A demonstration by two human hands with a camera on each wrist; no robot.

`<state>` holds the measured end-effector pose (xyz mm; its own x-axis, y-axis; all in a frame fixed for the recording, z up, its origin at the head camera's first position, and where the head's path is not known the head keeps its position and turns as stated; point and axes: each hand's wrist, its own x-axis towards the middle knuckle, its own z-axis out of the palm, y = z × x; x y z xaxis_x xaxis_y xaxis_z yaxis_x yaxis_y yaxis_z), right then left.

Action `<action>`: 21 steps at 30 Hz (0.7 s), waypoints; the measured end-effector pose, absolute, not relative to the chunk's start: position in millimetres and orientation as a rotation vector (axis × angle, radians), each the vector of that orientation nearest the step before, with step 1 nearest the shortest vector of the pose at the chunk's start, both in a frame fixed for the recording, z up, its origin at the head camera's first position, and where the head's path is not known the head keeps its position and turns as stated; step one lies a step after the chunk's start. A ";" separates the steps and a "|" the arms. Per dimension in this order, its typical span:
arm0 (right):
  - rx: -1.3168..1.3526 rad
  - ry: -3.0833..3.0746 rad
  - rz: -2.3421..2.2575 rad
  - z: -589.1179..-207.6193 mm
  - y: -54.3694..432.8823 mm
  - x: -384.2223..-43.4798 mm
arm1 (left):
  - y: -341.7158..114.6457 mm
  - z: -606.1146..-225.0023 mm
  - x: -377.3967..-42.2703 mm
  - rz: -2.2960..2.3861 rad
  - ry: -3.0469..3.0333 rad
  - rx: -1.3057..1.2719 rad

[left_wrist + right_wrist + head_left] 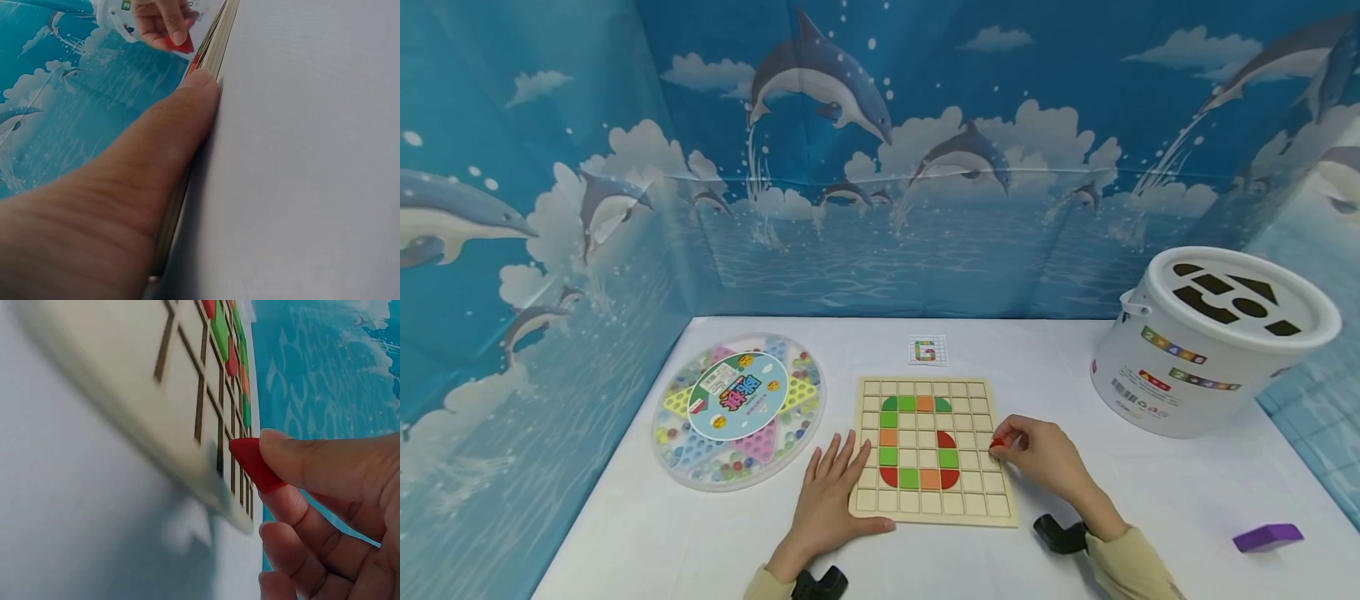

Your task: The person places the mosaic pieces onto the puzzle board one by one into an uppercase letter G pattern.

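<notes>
A wooden grid board (972, 503) lies flat on the table, with green, orange and red tiles (908, 478) set in some of its cells. My left hand (829, 510) rests at its lower left corner, fingers spread along the left side. In the left wrist view the thumb (169, 125) lies against the board's edge. Over the board's right edge, my right hand (1047, 457) pinches a red tile (253, 464) between thumb and index finger. The tile appears to have a rounded side, partly hidden by the fingers. A small pattern card (927, 350) lies behind the board.
A round plastic Chinese checkers set (739, 412) with coloured marbles lies to the left. At the back right stands a white lidded bucket (1180, 379) with shape cutouts in the lid. A purple block (1267, 537) sits at the right front. A dolphin-printed curtain (880, 242) encloses the table.
</notes>
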<state>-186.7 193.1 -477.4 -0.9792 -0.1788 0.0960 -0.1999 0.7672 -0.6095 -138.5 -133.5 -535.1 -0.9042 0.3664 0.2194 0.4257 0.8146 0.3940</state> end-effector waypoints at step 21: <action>0.607 -2.919 1.127 -483.2 119.7 -220.2 | -132.5 -534.1 -138.8 -0.661 -2.876 -0.624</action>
